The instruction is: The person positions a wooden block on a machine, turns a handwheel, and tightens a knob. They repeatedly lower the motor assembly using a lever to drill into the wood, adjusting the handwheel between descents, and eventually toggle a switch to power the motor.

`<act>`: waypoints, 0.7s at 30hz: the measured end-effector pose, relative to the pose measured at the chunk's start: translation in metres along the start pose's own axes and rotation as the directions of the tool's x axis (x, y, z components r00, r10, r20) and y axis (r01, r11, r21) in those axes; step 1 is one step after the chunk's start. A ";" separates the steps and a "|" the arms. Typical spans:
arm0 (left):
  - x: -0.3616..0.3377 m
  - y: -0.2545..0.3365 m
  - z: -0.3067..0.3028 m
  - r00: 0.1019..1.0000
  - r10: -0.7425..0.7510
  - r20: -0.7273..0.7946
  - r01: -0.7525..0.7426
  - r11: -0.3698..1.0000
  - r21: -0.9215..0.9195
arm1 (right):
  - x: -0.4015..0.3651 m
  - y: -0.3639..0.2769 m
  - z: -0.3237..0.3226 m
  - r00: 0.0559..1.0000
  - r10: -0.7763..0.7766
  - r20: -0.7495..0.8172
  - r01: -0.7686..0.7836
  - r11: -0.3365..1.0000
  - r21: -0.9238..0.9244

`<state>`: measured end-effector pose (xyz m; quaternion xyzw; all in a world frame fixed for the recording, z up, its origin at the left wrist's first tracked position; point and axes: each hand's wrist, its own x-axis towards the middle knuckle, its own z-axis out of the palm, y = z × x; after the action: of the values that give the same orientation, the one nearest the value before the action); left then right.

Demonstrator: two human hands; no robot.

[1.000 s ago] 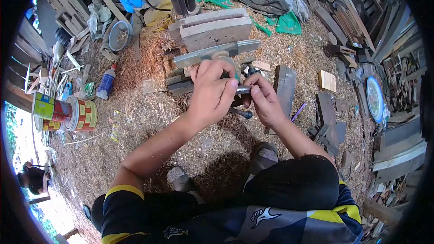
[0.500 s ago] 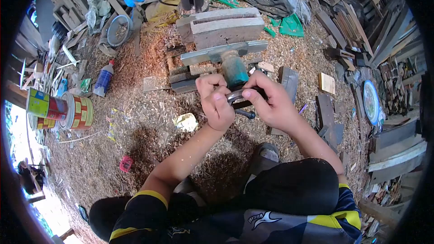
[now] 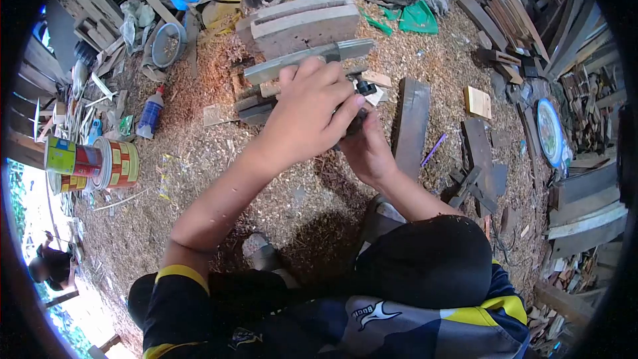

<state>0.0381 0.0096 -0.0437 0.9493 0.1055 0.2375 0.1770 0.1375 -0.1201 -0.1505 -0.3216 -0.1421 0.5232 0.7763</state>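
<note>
My left hand (image 3: 312,110) reaches over the vise, its fingers wrapped round the vise body, most of which the hand hides. Just below and to the right is my right hand (image 3: 369,149), its fingers curled round a dark part under the vise. A black knob (image 3: 364,88) shows beside the left fingertips. Behind the hands, a long metal bar (image 3: 355,48) lies across the front of a thick wooden block (image 3: 309,30).
Wood shavings cover the ground. Dark planks (image 3: 412,116) and a pale wood block (image 3: 478,102) lie at the right. At the left are a blue bottle (image 3: 151,114), paint cans (image 3: 118,163) and a bucket (image 3: 169,45). A person (image 3: 54,266) is at the far left edge.
My left hand has moved up and over the vise, and my right hand has lowered with its palm turned up. The curved metal piece between the fingers is now hidden. The view has shifted slightly.
</note>
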 end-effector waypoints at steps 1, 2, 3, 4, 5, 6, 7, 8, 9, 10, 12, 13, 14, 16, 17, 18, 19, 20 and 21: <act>0.003 0.001 -0.002 0.997 -0.003 0.073 0.005 0.999 -0.035 | 0.002 0.002 -0.004 1.000 -0.011 0.009 0.011 1.000 -0.017; 0.005 0.000 -0.001 0.997 -0.005 0.076 0.008 0.999 -0.041 | 0.003 0.004 -0.013 1.000 -0.008 0.003 0.008 1.000 -0.018; 0.006 0.000 0.000 0.993 0.002 0.119 0.002 0.999 -0.036 | 0.005 0.005 -0.019 0.997 0.022 0.068 -0.023 1.000 0.012; 0.007 -0.001 0.001 0.987 0.009 0.159 -0.004 1.000 -0.031 | 0.007 0.005 -0.024 0.990 0.051 0.135 -0.056 0.998 0.038; 0.006 -0.002 0.003 0.988 0.004 0.155 0.001 0.999 -0.033 | 0.007 0.005 -0.029 0.989 0.056 0.135 -0.061 0.998 0.034; 0.005 -0.003 0.004 0.991 -0.001 0.131 0.004 1.000 -0.025 | 0.008 0.003 -0.028 0.981 0.052 0.188 -0.062 0.997 0.050; 0.003 -0.005 0.006 0.994 -0.006 0.108 0.008 1.000 -0.017 | 0.008 0.003 -0.026 0.970 0.046 0.238 -0.064 0.996 0.068; 0.001 -0.007 0.009 0.994 -0.009 0.107 0.011 1.000 -0.021 | 0.006 0.002 -0.023 0.970 0.051 0.236 -0.068 0.996 0.065; 0.000 -0.009 0.011 0.998 0.008 0.056 -0.004 0.998 -0.065 | 0.003 -0.004 -0.011 0.989 0.034 0.143 -0.037 0.999 0.015; -0.002 -0.010 0.013 1.000 0.022 0.004 -0.021 0.994 -0.107 | 0.001 -0.005 -0.004 0.999 0.012 0.052 -0.010 0.999 -0.036; -0.004 -0.009 0.013 0.999 0.012 -0.032 -0.016 0.992 -0.125 | 0.002 -0.003 -0.010 0.998 0.008 0.070 -0.003 0.998 -0.063; -0.004 -0.009 0.014 0.998 0.008 -0.063 -0.017 0.990 -0.143 | 0.003 -0.004 -0.013 0.996 -0.001 0.084 0.008 0.996 -0.086; -0.004 -0.010 0.015 0.998 0.007 -0.065 -0.016 0.989 -0.144 | 0.002 -0.003 -0.016 0.996 0.000 0.085 0.008 0.996 -0.088; -0.008 -0.011 0.017 0.993 -0.002 -0.117 -0.018 0.985 -0.172 | -0.002 -0.010 -0.002 0.999 -0.008 0.033 0.013 0.988 -0.151; -0.012 -0.015 0.021 0.990 -0.026 -0.137 -0.002 0.979 -0.205 | -0.003 -0.017 0.013 0.999 -0.043 -0.026 0.035 0.966 -0.256; -0.016 -0.016 0.023 0.990 -0.023 -0.139 -0.006 0.978 -0.210 | -0.001 -0.019 0.003 0.998 -0.046 -0.029 0.037 0.965 -0.260; -0.019 -0.017 0.024 0.979 -0.049 -0.198 -0.003 0.967 -0.255 | 0.002 -0.028 -0.014 0.998 -0.031 0.048 0.048 0.905 -0.422; -0.023 -0.017 0.026 0.963 -0.079 -0.256 -0.001 0.954 -0.299 | 0.004 -0.032 -0.028 0.993 0.002 0.122 0.068 0.818 -0.571; -0.027 -0.020 0.029 0.963 -0.077 -0.259 -0.005 0.953 -0.302 | 0.006 -0.037 -0.021 0.991 -0.021 0.135 0.102 0.775 -0.624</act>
<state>0.0266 0.0119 -0.0868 0.8684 0.1088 0.3735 0.3075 0.1786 -0.1310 -0.1434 -0.5256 -0.3655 0.4383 0.6309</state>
